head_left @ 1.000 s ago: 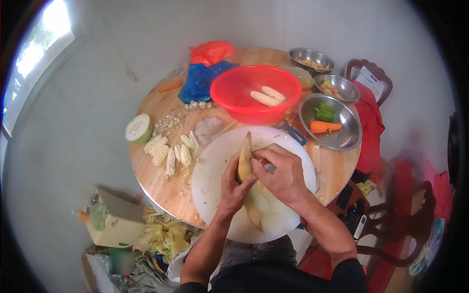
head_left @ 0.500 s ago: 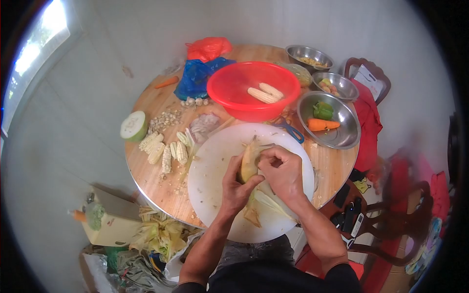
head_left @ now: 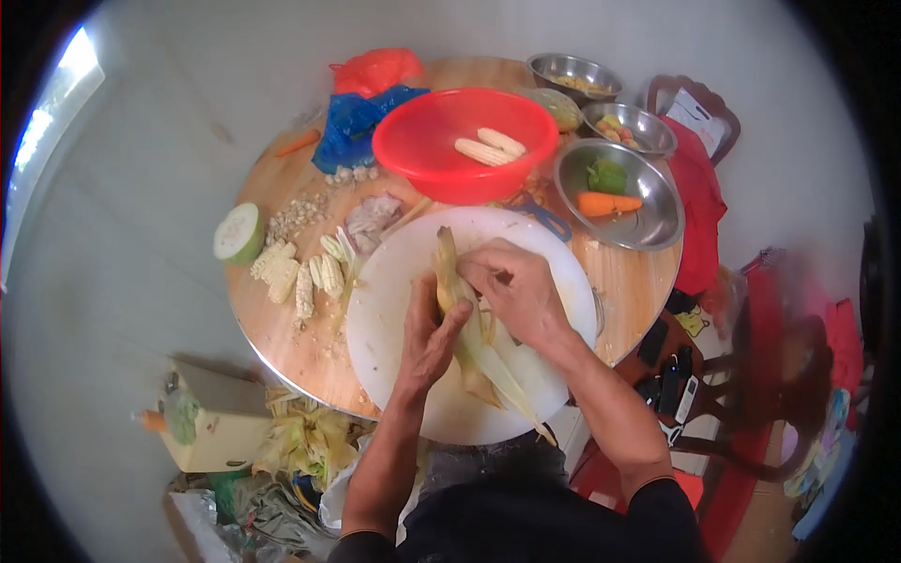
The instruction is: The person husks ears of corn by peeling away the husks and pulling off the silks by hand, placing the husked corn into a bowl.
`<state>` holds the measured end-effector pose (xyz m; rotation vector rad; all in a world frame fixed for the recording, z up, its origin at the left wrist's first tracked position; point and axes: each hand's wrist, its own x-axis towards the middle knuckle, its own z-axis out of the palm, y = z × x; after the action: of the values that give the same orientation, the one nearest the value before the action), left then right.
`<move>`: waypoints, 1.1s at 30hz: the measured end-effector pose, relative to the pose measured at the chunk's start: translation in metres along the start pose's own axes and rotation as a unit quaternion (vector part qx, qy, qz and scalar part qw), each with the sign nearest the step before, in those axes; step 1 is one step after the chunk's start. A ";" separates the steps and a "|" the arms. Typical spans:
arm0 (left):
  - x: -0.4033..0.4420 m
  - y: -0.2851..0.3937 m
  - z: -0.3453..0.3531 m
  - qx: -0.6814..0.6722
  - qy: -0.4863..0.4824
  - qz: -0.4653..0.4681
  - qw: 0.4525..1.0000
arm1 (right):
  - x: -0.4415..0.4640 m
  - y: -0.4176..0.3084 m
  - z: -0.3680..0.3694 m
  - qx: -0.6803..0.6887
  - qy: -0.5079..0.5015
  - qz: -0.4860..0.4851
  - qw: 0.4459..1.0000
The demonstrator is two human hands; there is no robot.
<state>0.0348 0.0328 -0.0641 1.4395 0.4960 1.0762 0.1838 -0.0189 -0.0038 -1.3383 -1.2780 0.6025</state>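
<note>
My left hand (head_left: 432,328) is wrapped round an ear of corn (head_left: 445,272) that still wears yellowish husk, its tip pointing away from me. Fingers of my right hand (head_left: 516,289) are closed in a pinch at the ear's right side, on the husk; the fingertips are partly hidden. Below the hands a long pale strip of husk (head_left: 502,373) hangs toward the front edge of the white round cutting board (head_left: 385,375). A browner scrap of husk (head_left: 477,383) lies under it.
Behind the board stands a red basin (head_left: 413,178) with two peeled cobs (head_left: 488,150). Steel bowls (head_left: 662,225) are at the right, one holding a carrot and green pepper. Corn pieces (head_left: 280,272), garlic and a cut melon (head_left: 239,233) lie left; blue scissors (head_left: 549,220) touch the board's back.
The ear has tilted left in my left hand, and a long husk strip now hangs below it toward me. My right hand stays at the ear's side. The whole view has shifted slightly.
</note>
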 end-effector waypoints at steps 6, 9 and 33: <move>-0.002 0.017 0.007 0.035 -0.028 -0.020 0.999 | -0.005 0.008 0.006 -0.090 0.054 -0.046 0.993; -0.004 0.013 0.011 0.035 -0.010 -0.007 0.999 | -0.012 0.018 0.013 0.017 0.127 0.038 0.991; 0.021 -0.017 -0.064 -0.206 0.138 -0.116 0.962 | -0.136 0.046 0.062 0.314 0.092 0.177 0.928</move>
<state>-0.0037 0.0876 -0.0822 0.8484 0.5819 1.1162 0.1051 -0.1096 -0.1038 -1.0460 -0.6026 1.0115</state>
